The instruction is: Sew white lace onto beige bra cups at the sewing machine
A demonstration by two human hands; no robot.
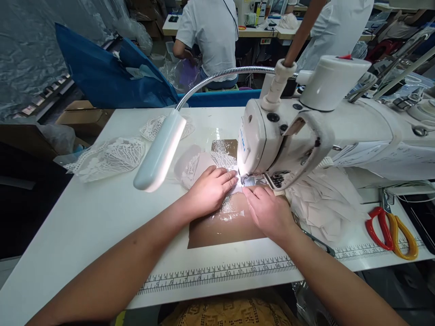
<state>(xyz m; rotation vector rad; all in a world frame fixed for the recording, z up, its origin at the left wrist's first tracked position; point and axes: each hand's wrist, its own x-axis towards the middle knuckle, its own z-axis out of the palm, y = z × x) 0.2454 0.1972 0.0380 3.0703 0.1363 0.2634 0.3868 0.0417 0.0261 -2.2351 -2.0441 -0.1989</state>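
A white sewing machine [260, 136] stands over the work, its lit needle area in front of my fingertips. White lace fabric [224, 159] with a pale cup-shaped part [187, 168] lies left of the needle. My left hand [211, 190] rests on this fabric, fingers stretched out and pressing it down. Close to the presser foot, my right hand [270, 212] has thumb and fingers closed on the fabric's near edge; the exact grip is partly hidden. Under both hands is a brown sheet [217, 232] with shiny clear tape on the white table [102, 240].
More lace pieces [110, 156] lie at the left. Pale fabric pieces [322, 199] are piled right of the machine, near scissors [390, 231] with red and yellow handles. A lamp [161, 151] hangs over the table. A ruler strip [217, 275] runs along the front edge. People sit beyond.
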